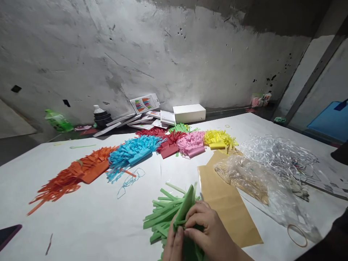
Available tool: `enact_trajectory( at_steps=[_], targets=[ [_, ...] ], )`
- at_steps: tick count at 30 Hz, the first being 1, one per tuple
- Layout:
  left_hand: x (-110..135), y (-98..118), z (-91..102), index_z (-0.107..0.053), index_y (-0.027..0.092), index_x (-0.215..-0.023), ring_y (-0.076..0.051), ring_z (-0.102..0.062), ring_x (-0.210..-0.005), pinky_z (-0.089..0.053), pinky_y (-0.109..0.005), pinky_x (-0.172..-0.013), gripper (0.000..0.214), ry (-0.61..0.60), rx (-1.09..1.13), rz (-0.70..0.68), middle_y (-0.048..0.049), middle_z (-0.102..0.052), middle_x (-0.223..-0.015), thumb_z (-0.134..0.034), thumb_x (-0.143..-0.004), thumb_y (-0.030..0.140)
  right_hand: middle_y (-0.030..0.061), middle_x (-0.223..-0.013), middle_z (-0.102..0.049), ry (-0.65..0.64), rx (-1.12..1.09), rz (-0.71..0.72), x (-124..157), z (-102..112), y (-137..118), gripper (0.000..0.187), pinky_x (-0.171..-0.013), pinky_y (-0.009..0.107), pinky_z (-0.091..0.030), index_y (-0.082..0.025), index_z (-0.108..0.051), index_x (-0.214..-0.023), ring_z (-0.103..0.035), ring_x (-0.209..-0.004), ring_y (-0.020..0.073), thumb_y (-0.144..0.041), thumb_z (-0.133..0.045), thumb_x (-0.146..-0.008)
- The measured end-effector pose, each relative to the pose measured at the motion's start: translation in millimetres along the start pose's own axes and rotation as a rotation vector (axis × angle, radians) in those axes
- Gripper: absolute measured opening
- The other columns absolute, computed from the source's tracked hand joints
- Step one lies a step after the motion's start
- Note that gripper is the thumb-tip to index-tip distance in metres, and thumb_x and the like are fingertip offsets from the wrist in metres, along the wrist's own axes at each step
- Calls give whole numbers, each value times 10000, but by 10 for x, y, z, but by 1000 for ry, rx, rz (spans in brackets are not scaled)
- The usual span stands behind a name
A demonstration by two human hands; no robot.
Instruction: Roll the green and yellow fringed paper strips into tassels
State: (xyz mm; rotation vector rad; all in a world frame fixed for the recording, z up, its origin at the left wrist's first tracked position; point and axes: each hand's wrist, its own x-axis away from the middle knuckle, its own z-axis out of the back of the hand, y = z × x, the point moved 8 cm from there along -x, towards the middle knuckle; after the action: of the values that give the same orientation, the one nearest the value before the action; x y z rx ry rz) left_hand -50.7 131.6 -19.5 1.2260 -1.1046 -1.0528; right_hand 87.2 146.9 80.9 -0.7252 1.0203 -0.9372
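A bundle of green tissue-paper fringe [163,214] is held low over the table, its cut strips fanning out to the left. My left hand [174,241] grips it from below and the left, fingers pressed along the folded edge. With its fingertips pinched, my right hand [203,226] holds the same green paper at the fold from the right. Part of the paper is hidden behind both hands. Beyond them lie fringed tissue bundles in orange [89,166], blue [136,150], dark red [170,145], pink [192,144] and yellow [219,139].
Brown paper [228,210] and a crumpled clear plastic bag [274,192] lie to the right, by a heap of silver tinsel [277,154]. Flat printed boxes [144,103] and a white box [189,113] stand near the wall. A rubber band [297,235] is at the lower right.
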Motion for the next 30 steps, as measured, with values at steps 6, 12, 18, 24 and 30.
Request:
enact_trajectory(
  at_steps=[6, 12, 18, 24, 30],
  targets=[
    [-104, 211, 20, -731, 230, -1127, -303, -654, -1203, -498, -389, -1049, 460, 8, -41, -52, -88, -758, -1215, -620, -844, 575, 38, -867, -639, 234, 226, 286, 38, 252, -297, 170, -790, 336, -516, -200, -594, -867, -614, -835, 192, -37, -547, -864],
    [-105, 424, 26, -726, 228, -1124, -309, -702, -1099, -547, -421, -958, 355, 31, -289, -290, -85, -766, -1190, -538, -877, 400, 149, -1140, -647, 319, 646, 414, 99, 115, -533, 561, -936, 453, -461, -99, -495, -1327, -615, -1009, 278, -13, -472, -774],
    [-103, 387, -9, -675, 216, -1221, -281, -752, -953, -594, -312, -635, 436, -110, -667, -508, -73, -776, -1161, -550, -804, 213, 60, -826, -691, 254, 740, 221, -69, 174, -341, 327, -673, 339, -437, -179, -655, -1003, -637, -714, 229, -6, -439, -830],
    [67, 955, -31, -627, 256, -1295, -271, -679, -1047, -523, -403, -913, 422, 58, -839, -1028, -89, -738, -1146, -547, -900, 130, 2, -793, -712, 115, 638, -78, -161, 251, -40, 286, -628, 271, -403, -226, -685, -899, -681, -704, 184, -21, -505, -814],
    [230, 1070, -36, -727, 292, -1052, -238, -698, -885, -543, -338, -823, 333, -89, -861, -1235, -57, -782, -925, -626, -852, 47, 32, -837, -713, 147, 670, -187, -153, 371, 105, 299, -628, 262, -394, -206, -694, -927, -674, -732, 191, 6, -518, -810]
  ],
)
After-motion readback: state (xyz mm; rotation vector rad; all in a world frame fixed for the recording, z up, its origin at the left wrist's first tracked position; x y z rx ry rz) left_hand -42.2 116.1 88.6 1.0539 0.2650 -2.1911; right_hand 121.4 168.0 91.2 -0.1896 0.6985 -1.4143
